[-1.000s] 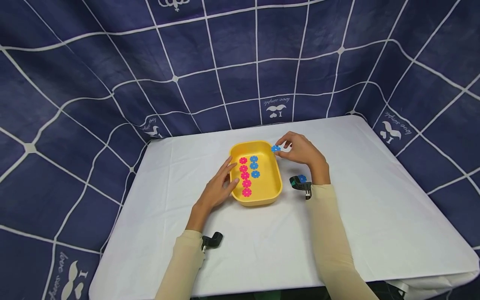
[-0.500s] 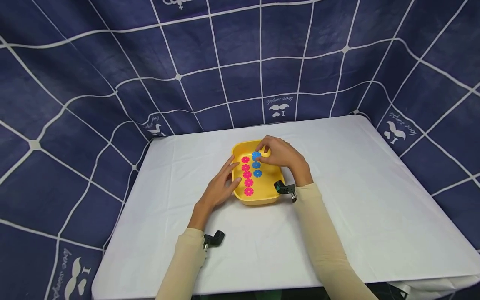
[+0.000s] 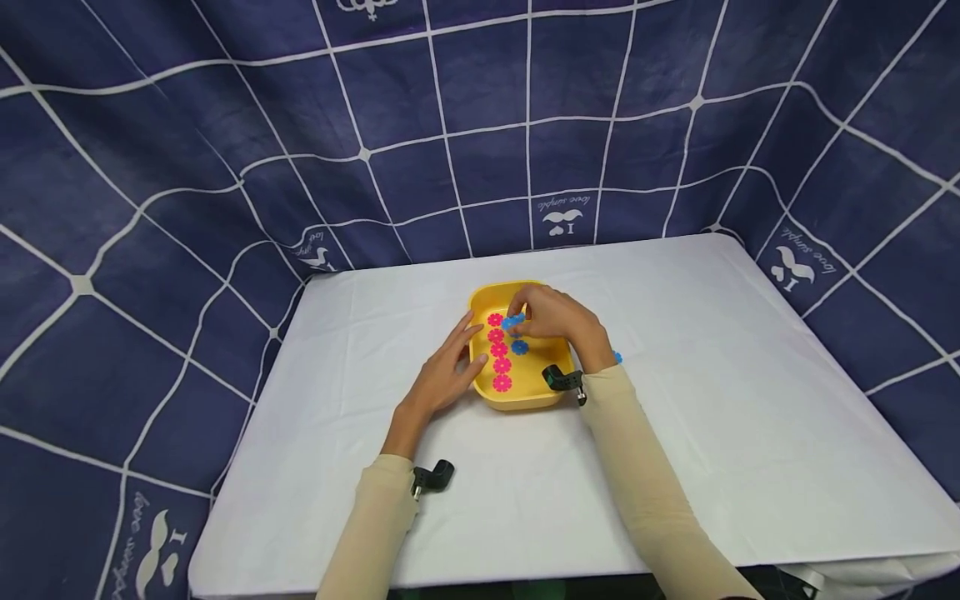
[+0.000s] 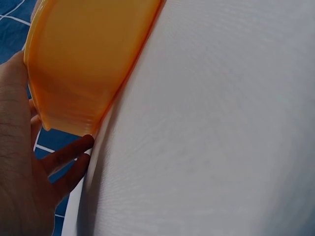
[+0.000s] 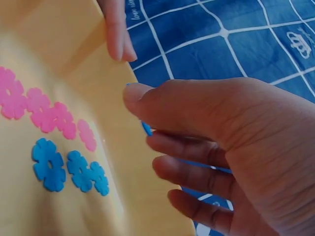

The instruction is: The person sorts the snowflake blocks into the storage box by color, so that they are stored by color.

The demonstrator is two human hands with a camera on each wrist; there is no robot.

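A yellow plastic tray (image 3: 525, 403) holds a column of pink flower-shaped pieces (image 3: 502, 382). Beside them lie blue flower-shaped pieces (image 5: 49, 164), three of which show in the right wrist view. My left hand (image 3: 438, 375) holds the tray's left wall, its thumb and a finger over the rim and other fingers along the outside, as the left wrist view shows. Over the blue column, my right hand (image 3: 555, 315) pinches one more blue flower piece (image 3: 513, 322) between thumb and fingertip. In the right wrist view the thumb hides most of that piece.
Another blue flower piece (image 3: 617, 357) lies on the white-covered table (image 3: 720, 400), partly hidden behind my right wrist. A dark blue curtain (image 3: 480, 125) with white lines hangs behind the table and along both sides.
My right hand has carried the blue flower piece from the tray's right rim leftward, over the blue column. My left hand stays on the tray's left side.
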